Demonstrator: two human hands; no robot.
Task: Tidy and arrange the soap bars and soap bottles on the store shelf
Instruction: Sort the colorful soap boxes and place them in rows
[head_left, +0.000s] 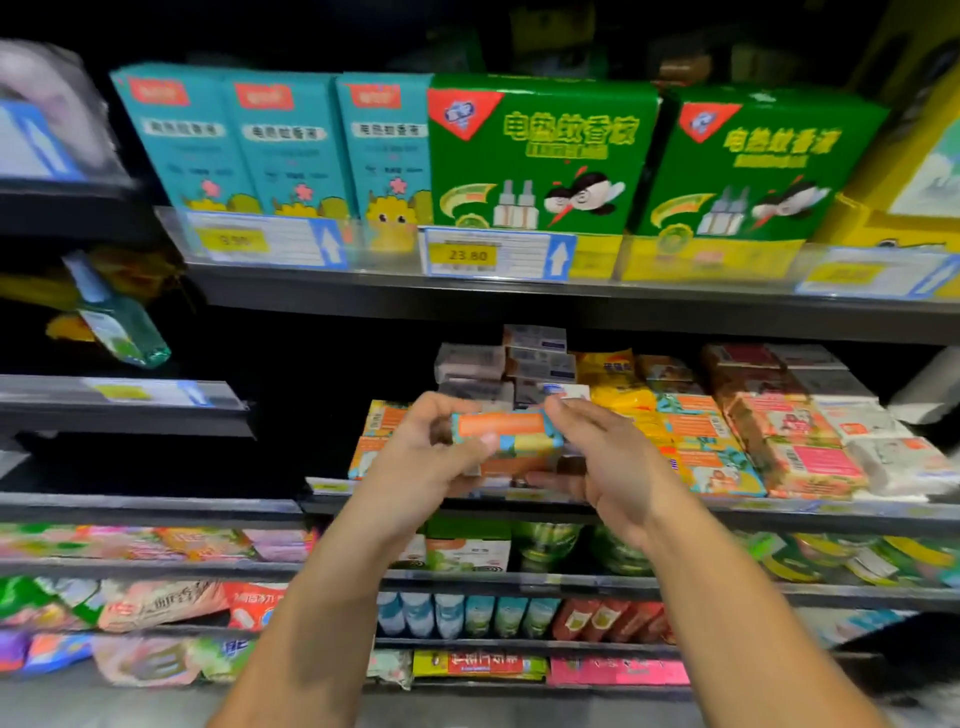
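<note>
Tiered dark metal store shelves (519, 299), edged with clear plastic price rails (384, 260) carrying yellow price labels (467, 254). Black and unlit at the top, brighter lower down, blurred at left.

Both forearms (322, 597), left hand (431, 460), right hand (615, 462) are bare.
</note>
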